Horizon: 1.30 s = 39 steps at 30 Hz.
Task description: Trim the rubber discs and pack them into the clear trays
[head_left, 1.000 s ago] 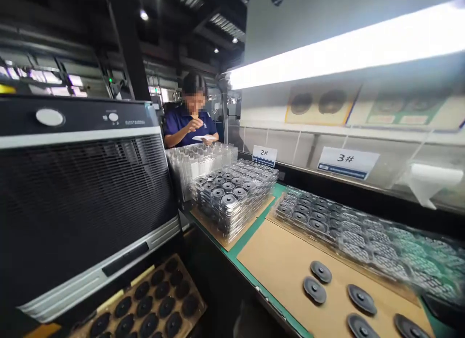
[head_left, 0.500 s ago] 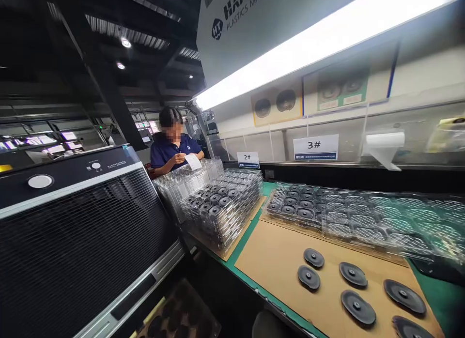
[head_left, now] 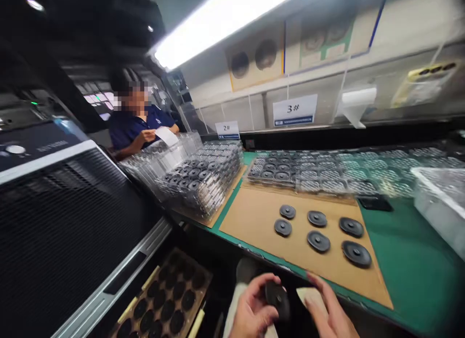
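Low in front, my left hand (head_left: 250, 306) is closed around a black oval part (head_left: 278, 299), fingers at its upper rim and thumb below. To its right, beside the table edge, my right hand (head_left: 329, 309) has its fingers bent over a pale, cloth-like piece (head_left: 308, 295); blur hides its exact kind. The two hands are apart. Several similar black oval parts (head_left: 318, 241), each with a small central boss, lie in two rows on a cardboard sheet (head_left: 250, 217) just beyond my hands.
Clear plastic trays (head_left: 210, 192) holding black parts are stacked at left; more trays (head_left: 319, 173) line the back. A white bin (head_left: 439, 207) and black flat object (head_left: 376, 204) sit at right. Lower left is a parts tray (head_left: 170, 299). A co-worker (head_left: 140, 122) holds white paper.
The view has turned down and rightward. Both my hands have come into view at the bottom, the left with a black oval part. The white bin now shows at right.
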{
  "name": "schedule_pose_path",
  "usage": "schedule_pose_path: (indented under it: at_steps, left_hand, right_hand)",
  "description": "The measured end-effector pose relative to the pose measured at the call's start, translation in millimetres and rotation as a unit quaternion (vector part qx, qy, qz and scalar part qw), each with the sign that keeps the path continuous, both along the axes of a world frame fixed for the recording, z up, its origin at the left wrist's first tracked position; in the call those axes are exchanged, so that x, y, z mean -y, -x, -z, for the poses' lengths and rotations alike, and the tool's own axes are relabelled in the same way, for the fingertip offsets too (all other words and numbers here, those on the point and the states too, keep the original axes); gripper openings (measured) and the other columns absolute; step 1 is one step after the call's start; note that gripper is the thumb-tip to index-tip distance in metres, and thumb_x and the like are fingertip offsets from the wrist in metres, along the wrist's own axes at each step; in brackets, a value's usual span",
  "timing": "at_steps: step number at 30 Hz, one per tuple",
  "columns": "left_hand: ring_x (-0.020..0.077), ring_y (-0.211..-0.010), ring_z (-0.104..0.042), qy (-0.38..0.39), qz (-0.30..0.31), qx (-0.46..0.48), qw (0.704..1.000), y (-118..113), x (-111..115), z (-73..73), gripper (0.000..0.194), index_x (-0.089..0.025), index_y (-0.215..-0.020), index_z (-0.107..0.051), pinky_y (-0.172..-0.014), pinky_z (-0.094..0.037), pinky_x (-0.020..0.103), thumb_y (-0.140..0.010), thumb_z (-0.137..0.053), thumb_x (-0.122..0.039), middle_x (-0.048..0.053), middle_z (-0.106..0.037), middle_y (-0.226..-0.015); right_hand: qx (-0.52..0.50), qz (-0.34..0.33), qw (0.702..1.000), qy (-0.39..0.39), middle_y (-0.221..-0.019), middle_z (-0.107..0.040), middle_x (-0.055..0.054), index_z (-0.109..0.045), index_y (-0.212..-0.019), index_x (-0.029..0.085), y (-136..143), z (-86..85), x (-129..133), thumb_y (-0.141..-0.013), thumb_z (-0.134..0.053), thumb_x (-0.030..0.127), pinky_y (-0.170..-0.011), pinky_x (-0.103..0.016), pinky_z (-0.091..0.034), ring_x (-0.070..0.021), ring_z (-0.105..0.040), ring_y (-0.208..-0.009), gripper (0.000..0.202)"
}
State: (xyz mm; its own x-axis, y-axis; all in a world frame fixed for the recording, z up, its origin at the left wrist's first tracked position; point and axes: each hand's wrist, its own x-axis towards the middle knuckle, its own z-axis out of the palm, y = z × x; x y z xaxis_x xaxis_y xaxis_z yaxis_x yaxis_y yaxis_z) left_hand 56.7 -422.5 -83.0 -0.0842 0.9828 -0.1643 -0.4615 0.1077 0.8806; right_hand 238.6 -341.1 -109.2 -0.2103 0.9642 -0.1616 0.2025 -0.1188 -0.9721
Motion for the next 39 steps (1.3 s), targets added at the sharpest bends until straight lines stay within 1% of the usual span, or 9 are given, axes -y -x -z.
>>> schedule_pose_path:
  at_steps: [2, 6, 10, 14, 17, 22, 26, 30, 39]
  left_hand:
    - [0.0344, -0.129, -0.060, 0.018, -0.057, 0.045, 0.997, -1, 7, -9.9, 0.070, -0.026, -0.129, -0.070, -0.113, -0.043, 0.044, -0.066, -0.094, -0.046, 0.012, -0.067, -0.135]
    - [0.0291, -0.131, -0.059, 0.054, -0.058, 0.061, 0.995, 4, 12, -27.2, 0.060, -0.024, -0.133, -0.068, -0.113, -0.043, 0.035, -0.077, -0.087, -0.036, 0.012, -0.068, -0.135]
    - [0.0262, -0.126, -0.063, 0.079, -0.054, 0.083, 0.992, 8, 21, -27.3, 0.055, -0.022, -0.135, -0.067, -0.109, -0.048, 0.031, -0.084, -0.081, -0.036, 0.012, -0.069, -0.135]
    - [0.0251, -0.120, -0.067, 0.105, -0.042, 0.133, 0.985, 6, 29, -20.8, 0.051, -0.023, -0.136, -0.067, -0.105, -0.052, 0.032, -0.088, -0.077, -0.037, 0.012, -0.072, -0.130]
    - [0.0204, -0.114, -0.068, 0.126, -0.070, 0.157, 0.977, 2, 29, -19.2, 0.044, -0.023, -0.129, -0.072, -0.102, -0.052, 0.025, -0.087, -0.079, -0.034, 0.009, -0.074, -0.125]
    - [0.0184, -0.090, -0.070, 0.183, -0.086, 0.194, 0.960, -7, 28, -21.5, 0.037, -0.019, -0.120, -0.077, -0.081, -0.057, 0.025, -0.089, -0.076, -0.040, 0.009, -0.077, -0.104]
    - [0.0158, -0.075, -0.064, 0.196, -0.075, 0.185, 0.960, -7, 29, -21.1, 0.039, -0.017, -0.117, -0.078, -0.064, -0.054, 0.025, -0.087, -0.076, -0.042, 0.008, -0.073, -0.096]
    - [0.0162, -0.077, -0.061, 0.204, -0.062, 0.178, 0.961, -2, 30, -20.1, 0.042, -0.014, -0.115, -0.078, -0.063, -0.053, 0.025, -0.087, -0.075, -0.045, 0.009, -0.071, -0.095]
    - [0.0182, -0.073, -0.063, 0.205, -0.010, 0.183, 0.962, 8, 30, -20.5, 0.041, -0.014, -0.115, -0.078, -0.059, -0.054, 0.028, -0.089, -0.073, -0.046, 0.010, -0.070, -0.096]
  right_hand:
    - [0.024, 0.025, 0.996, -0.084, -0.116, -0.073, -0.010, -0.060, -0.132, 0.026, -4, -13.9, 14, -0.092, -0.061, 0.061, -0.082, -0.041, -0.061, -0.0301, -0.071, -0.104, 0.052]
    - [-0.007, -0.087, 0.964, -0.253, -0.101, -0.069, -0.006, -0.063, -0.114, 0.023, 8, -54.6, 28, -0.106, -0.048, 0.028, -0.080, -0.031, -0.053, -0.0190, -0.066, -0.089, 0.018]
    - [0.048, -0.144, 0.950, -0.271, -0.093, -0.060, -0.005, -0.059, -0.106, 0.021, 15, -78.5, 45, -0.106, -0.044, 0.018, -0.073, -0.032, -0.046, -0.0184, -0.056, -0.082, 0.016]
    - [0.075, -0.210, 0.940, -0.258, -0.086, -0.055, -0.003, -0.057, -0.099, 0.021, 9, -79.1, 53, -0.103, -0.047, 0.016, -0.067, -0.031, -0.040, -0.0173, -0.051, -0.074, 0.011]
    - [0.120, -0.188, 0.932, -0.286, -0.087, -0.055, -0.003, -0.057, -0.101, 0.021, 5, -72.6, 50, -0.104, -0.047, 0.016, -0.071, -0.032, -0.040, -0.0178, -0.051, -0.077, 0.012]
    - [0.116, -0.254, 0.922, -0.267, -0.083, -0.052, -0.001, -0.057, -0.099, 0.020, 0, -67.2, 49, -0.103, -0.049, 0.015, -0.064, -0.030, -0.036, -0.0154, -0.047, -0.070, 0.010]
    - [0.154, -0.233, 0.914, -0.295, -0.082, -0.052, -0.001, -0.059, -0.099, 0.020, 0, -68.8, 48, -0.103, -0.051, 0.016, -0.066, -0.030, -0.037, -0.0155, -0.048, -0.071, 0.009]
    - [0.160, -0.299, 0.897, -0.283, -0.079, -0.050, 0.000, -0.057, -0.093, 0.020, 2, -73.2, 45, -0.104, -0.049, 0.018, -0.061, -0.030, -0.034, -0.0145, -0.045, -0.065, 0.014]
    - [0.209, -0.287, 0.874, -0.332, -0.078, -0.050, 0.000, -0.056, -0.092, 0.021, 7, -78.5, 42, -0.104, -0.047, 0.018, -0.060, -0.029, -0.034, -0.0150, -0.045, -0.064, 0.015]
